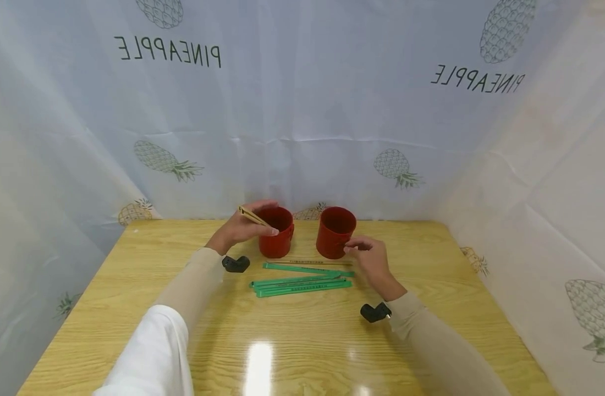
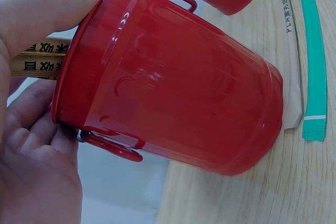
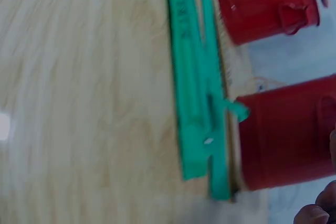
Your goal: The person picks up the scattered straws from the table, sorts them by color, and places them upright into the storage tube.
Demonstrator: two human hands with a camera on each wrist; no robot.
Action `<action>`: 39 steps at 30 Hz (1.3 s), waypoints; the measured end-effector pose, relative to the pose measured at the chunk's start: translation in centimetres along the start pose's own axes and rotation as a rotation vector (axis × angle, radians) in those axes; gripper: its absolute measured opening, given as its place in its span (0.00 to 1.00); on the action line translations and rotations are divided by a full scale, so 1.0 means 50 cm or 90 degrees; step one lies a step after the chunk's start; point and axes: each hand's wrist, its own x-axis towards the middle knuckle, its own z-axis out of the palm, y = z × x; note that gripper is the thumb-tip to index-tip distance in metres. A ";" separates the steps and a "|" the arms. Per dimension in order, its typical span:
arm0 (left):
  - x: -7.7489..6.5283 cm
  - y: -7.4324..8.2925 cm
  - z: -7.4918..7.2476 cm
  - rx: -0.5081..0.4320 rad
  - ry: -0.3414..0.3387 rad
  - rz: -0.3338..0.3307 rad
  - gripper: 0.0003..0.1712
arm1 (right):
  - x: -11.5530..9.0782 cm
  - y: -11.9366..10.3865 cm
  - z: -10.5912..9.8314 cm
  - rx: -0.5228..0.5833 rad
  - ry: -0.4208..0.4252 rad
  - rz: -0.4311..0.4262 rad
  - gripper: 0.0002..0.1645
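Note:
My left hand [image 1: 245,226] holds the left red bucket [image 2: 178,82] at its rim, thumb on one side and fingers on the other. Brown paper-wrapped straws [image 1: 253,216] stick out of its mouth between thumb and fingers; their lower ends are hidden. The right red bucket [image 1: 332,236] stands upright on the table, and my right hand [image 1: 373,259] pinches it at the small side handle. Only fingertips [image 3: 312,214] of that hand show at the edge of the blurred right wrist view. Several green-wrapped straws [image 1: 302,287] lie in front of the buckets.
One brown-wrapped straw [image 1: 309,262] lies between the green ones and the buckets. The wooden table [image 1: 302,341] ends at a pineapple-print curtain [image 1: 292,110] just behind the buckets. Black wrist cameras [image 1: 236,264] jut out from both forearms.

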 end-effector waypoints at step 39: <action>-0.002 0.003 -0.002 0.007 0.003 -0.004 0.44 | 0.005 0.052 0.035 -0.451 -0.318 -0.289 0.07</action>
